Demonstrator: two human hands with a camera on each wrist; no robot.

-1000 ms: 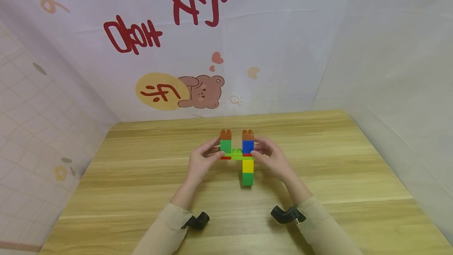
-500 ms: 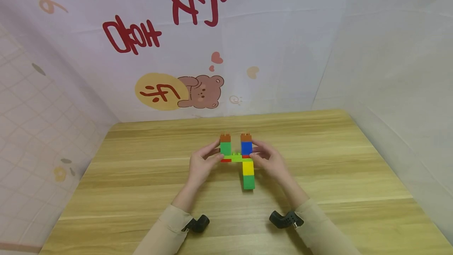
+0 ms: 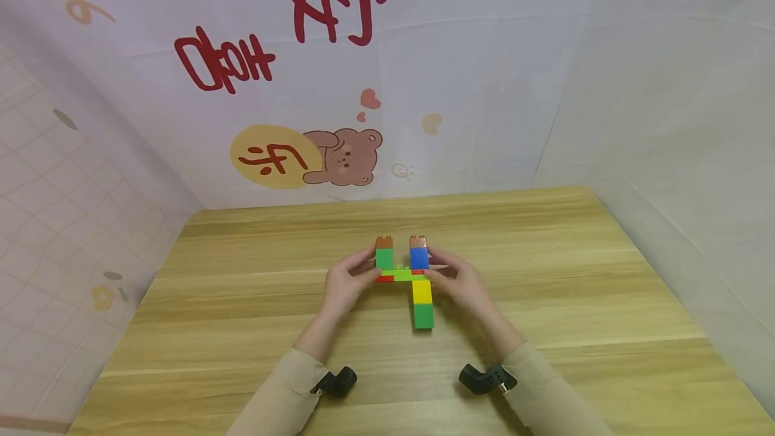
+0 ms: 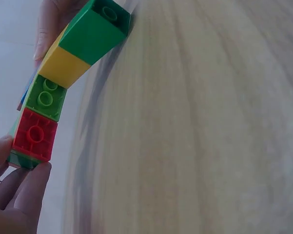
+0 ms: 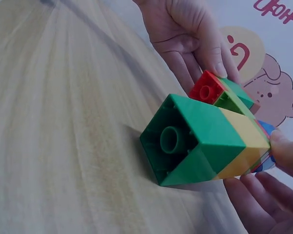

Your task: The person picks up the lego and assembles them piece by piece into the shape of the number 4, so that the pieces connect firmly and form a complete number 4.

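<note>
Both hands hold one built piece of toy building bricks in front of me. A light green plate (image 3: 402, 275) bridges two upright columns. The left column has a green brick (image 3: 384, 259) with a brown brick (image 3: 384, 242) on top and a red plate (image 4: 35, 133) beneath. On the right, a blue brick (image 3: 419, 259) carries another brown brick; below hang a yellow brick (image 3: 422, 292) and a green brick (image 5: 205, 134), its hollow underside showing. My left hand (image 3: 344, 286) pinches the left column between thumb and fingers. My right hand (image 3: 465, 286) pinches the right column by the blue brick.
The wooden table (image 3: 242, 328) lies beneath the piece, which casts a shadow near its lower end. Behind it hangs a white cloth wall (image 3: 472, 86) with red lettering and a bear drawing. Black wrist mounts (image 3: 339, 382) are strapped at both sleeves.
Together the hands have brought the brick piece slightly down in the head view, toward me, and a little left. The grip of each hand looks the same.
</note>
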